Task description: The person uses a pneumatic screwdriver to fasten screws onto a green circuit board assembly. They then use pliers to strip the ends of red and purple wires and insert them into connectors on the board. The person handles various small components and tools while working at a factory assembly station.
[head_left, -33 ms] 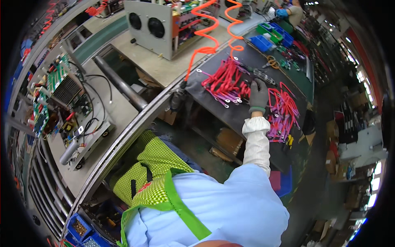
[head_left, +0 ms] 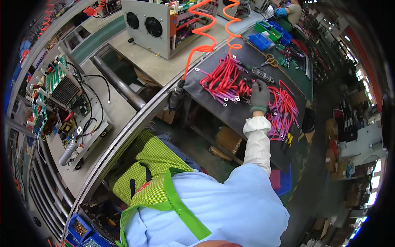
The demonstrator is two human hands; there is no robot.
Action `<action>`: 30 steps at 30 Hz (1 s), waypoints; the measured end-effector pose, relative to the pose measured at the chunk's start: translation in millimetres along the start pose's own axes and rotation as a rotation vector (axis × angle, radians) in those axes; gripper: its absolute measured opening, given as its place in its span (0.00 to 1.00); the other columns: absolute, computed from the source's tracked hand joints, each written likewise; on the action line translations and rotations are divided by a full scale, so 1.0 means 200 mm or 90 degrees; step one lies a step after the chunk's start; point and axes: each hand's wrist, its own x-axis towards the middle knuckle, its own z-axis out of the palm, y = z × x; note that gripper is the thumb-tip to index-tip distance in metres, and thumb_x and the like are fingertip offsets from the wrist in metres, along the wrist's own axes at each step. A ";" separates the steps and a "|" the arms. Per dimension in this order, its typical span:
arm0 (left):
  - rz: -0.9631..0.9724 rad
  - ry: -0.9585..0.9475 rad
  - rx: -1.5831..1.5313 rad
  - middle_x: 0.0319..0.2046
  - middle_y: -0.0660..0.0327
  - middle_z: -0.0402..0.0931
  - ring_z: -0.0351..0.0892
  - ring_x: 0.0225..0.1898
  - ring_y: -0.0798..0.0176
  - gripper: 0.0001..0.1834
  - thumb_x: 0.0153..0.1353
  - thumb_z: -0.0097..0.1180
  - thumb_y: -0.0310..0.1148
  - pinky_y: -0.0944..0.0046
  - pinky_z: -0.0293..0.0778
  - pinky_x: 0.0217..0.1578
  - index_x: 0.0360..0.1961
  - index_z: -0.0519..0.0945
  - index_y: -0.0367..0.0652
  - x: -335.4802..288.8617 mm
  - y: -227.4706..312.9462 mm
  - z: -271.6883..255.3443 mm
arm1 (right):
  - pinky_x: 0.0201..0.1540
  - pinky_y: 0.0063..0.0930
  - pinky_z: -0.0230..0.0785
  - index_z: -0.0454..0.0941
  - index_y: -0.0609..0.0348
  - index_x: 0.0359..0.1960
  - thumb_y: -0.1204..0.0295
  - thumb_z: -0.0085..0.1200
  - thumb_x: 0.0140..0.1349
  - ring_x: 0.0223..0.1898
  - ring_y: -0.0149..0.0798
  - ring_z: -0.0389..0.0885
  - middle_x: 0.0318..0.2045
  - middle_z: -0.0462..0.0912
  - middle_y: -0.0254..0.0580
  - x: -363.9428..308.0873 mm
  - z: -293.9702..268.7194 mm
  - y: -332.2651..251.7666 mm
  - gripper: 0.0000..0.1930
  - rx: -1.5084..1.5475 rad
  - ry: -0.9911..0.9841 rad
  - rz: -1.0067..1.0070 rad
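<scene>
My right hand [head_left: 260, 98], in a dark grey glove with a white sleeve cover [head_left: 257, 138], reaches over the dark worktop [head_left: 214, 114]. Its fingers are bent and drawn together at the table, and what they hold, if anything, is hidden beneath them. A pile of red cables with ring terminals [head_left: 224, 78] lies to its left. To its right is a second bundle of red and purple cables [head_left: 283, 108]. A short coiled red bunch [head_left: 244, 88] sits right beside the fingers. My left hand is out of sight.
An air screwdriver [head_left: 177, 96] hangs from an orange coiled hose [head_left: 204, 48] at the table's edge. Scissors [head_left: 270, 61] and blue bins [head_left: 260, 41] lie farther back. A grey fan housing [head_left: 152, 29] and an open circuit-board unit [head_left: 68, 107] stand left. Another person [head_left: 291, 14] is at the far end.
The whole picture has shifted very slightly. My right hand stays between the two cable piles, its fingers a little more curled.
</scene>
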 end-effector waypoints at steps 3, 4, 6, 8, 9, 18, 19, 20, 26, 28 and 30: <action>0.004 -0.032 -0.114 0.44 0.47 0.75 0.73 0.46 0.52 0.19 0.63 0.50 0.36 0.57 0.68 0.49 0.47 0.75 0.28 0.06 0.07 0.12 | 0.46 0.39 0.72 0.82 0.57 0.43 0.62 0.56 0.58 0.41 0.51 0.83 0.38 0.84 0.53 0.03 -0.14 0.19 0.16 -0.071 0.010 0.020; 0.001 -0.043 -0.156 0.44 0.47 0.75 0.73 0.47 0.53 0.19 0.63 0.50 0.35 0.57 0.68 0.49 0.47 0.75 0.28 0.08 0.09 0.15 | 0.46 0.41 0.72 0.83 0.56 0.43 0.62 0.56 0.58 0.42 0.52 0.82 0.38 0.84 0.53 0.05 -0.19 0.24 0.16 -0.078 0.015 0.039; -0.010 -0.051 -0.254 0.45 0.48 0.74 0.72 0.47 0.54 0.19 0.63 0.50 0.34 0.57 0.68 0.50 0.48 0.75 0.28 0.10 0.10 0.18 | 0.46 0.41 0.72 0.83 0.56 0.43 0.61 0.55 0.58 0.41 0.52 0.83 0.38 0.84 0.53 0.09 -0.27 0.30 0.16 -0.105 0.029 0.072; -0.018 -0.056 -0.349 0.46 0.48 0.74 0.72 0.48 0.54 0.18 0.64 0.49 0.34 0.58 0.68 0.51 0.48 0.74 0.28 0.11 0.11 0.19 | 0.46 0.41 0.73 0.83 0.56 0.43 0.61 0.55 0.58 0.41 0.51 0.83 0.38 0.84 0.53 0.15 -0.33 0.35 0.16 -0.122 0.042 0.083; -0.023 -0.059 -0.393 0.46 0.48 0.74 0.71 0.49 0.55 0.18 0.64 0.49 0.33 0.58 0.67 0.51 0.49 0.74 0.28 0.12 0.11 0.19 | 0.46 0.40 0.73 0.83 0.56 0.43 0.60 0.54 0.58 0.41 0.51 0.83 0.38 0.84 0.53 0.18 -0.35 0.38 0.16 -0.132 0.048 0.082; 0.026 -0.085 -0.706 0.50 0.51 0.71 0.69 0.53 0.58 0.17 0.65 0.46 0.30 0.60 0.66 0.55 0.51 0.72 0.28 0.23 -0.01 0.01 | 0.47 0.37 0.73 0.83 0.52 0.44 0.63 0.54 0.60 0.42 0.50 0.82 0.40 0.84 0.51 0.22 -0.14 0.34 0.14 -0.430 -0.025 -0.295; 0.038 -0.108 -0.738 0.50 0.51 0.71 0.69 0.53 0.59 0.17 0.65 0.46 0.29 0.60 0.66 0.55 0.52 0.71 0.29 0.27 -0.02 -0.02 | 0.48 0.39 0.72 0.83 0.53 0.43 0.62 0.55 0.59 0.43 0.51 0.81 0.39 0.83 0.52 0.14 -0.09 0.28 0.14 -0.016 -0.039 -0.012; 0.060 -0.123 -0.770 0.50 0.52 0.71 0.68 0.54 0.59 0.17 0.65 0.45 0.29 0.60 0.65 0.56 0.52 0.71 0.29 0.30 -0.03 -0.06 | 0.49 0.38 0.71 0.81 0.59 0.43 0.60 0.55 0.61 0.45 0.48 0.82 0.41 0.83 0.50 0.05 -0.05 0.21 0.16 0.026 -0.058 -0.041; 0.205 -0.410 -0.988 0.53 0.54 0.69 0.67 0.57 0.61 0.17 0.66 0.43 0.26 0.61 0.64 0.58 0.54 0.70 0.29 0.58 -0.04 -0.04 | 0.49 0.43 0.71 0.82 0.54 0.42 0.62 0.56 0.59 0.45 0.53 0.80 0.39 0.83 0.53 -0.20 -0.11 0.04 0.14 -0.016 -0.066 -0.042; 0.239 -0.469 -0.994 0.53 0.52 0.69 0.68 0.56 0.59 0.19 0.63 0.47 0.24 0.61 0.64 0.58 0.56 0.69 0.29 0.71 -0.03 0.20 | 0.48 0.42 0.72 0.81 0.54 0.42 0.62 0.55 0.59 0.43 0.52 0.81 0.39 0.83 0.51 -0.18 -0.24 0.14 0.14 0.027 -0.059 -0.055; 0.139 -0.471 -1.074 0.52 0.51 0.69 0.69 0.55 0.56 0.22 0.59 0.50 0.20 0.60 0.69 0.55 0.57 0.69 0.32 0.76 0.01 0.40 | 0.47 0.39 0.72 0.81 0.57 0.44 0.64 0.54 0.60 0.42 0.50 0.82 0.39 0.83 0.53 -0.13 -0.40 0.29 0.14 -0.220 -0.015 -0.095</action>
